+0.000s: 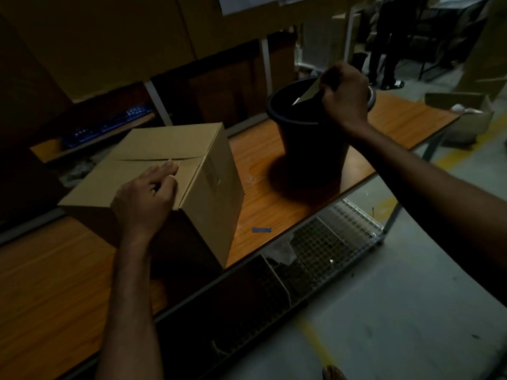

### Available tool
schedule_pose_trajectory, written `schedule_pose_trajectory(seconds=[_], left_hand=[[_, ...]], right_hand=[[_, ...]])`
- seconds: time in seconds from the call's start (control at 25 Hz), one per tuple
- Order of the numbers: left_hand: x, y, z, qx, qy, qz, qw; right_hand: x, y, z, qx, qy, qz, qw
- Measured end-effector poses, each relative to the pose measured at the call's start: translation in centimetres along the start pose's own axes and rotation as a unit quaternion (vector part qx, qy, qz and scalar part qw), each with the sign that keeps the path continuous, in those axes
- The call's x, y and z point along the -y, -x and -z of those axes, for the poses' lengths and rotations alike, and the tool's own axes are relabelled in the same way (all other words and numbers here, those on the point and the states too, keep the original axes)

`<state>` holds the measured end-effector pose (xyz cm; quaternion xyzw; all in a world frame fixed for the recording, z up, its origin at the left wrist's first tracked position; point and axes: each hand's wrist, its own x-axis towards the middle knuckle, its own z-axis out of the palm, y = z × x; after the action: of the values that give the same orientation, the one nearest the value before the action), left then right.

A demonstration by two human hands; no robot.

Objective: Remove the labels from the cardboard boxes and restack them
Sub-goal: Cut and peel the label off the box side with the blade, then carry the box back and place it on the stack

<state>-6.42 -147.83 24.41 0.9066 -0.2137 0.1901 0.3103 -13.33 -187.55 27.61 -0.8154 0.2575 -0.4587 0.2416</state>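
Note:
A closed cardboard box (170, 149) stands on the wooden table (274, 193). My left hand (145, 196) rests on its top near the right edge, fingers partly curled over the flap seam. A pale rectangular patch shows on the box's right face. To the right, my right hand (344, 97) is raised over the mouth of a black bucket (307, 144) and pinches a peeled label strip (308, 93) that hangs into the opening.
A small blue scrap (261, 230) lies on the table near its front edge. A wire-mesh shelf (329, 242) sits below the table. Stacked cardboard fills the back. A person's legs (386, 50) stand at the far right, beside an open carton (463, 116).

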Motion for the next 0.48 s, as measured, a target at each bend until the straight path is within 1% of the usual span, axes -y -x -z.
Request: schedule_pose_trajectory(seconds=[0.08, 0.28, 0.48], left_hand=[[-0.2, 0.1, 0.1, -0.003, 0.002, 0.002, 1.000], [-0.3, 0.2, 0.1, -0.008, 0.010, -0.001, 1.000], [-0.7, 0.3, 0.3, -0.006, 0.012, -0.001, 1.000]], right_hand=[[-0.5, -0.7, -0.3, 0.025, 0.031, 0.000, 0.999], [-1.6, -0.9, -1.1, 0.070, 0.043, -0.025, 0.996], [-2.3, -0.9, -1.2, 0.075, 0.040, -0.015, 0.996]])
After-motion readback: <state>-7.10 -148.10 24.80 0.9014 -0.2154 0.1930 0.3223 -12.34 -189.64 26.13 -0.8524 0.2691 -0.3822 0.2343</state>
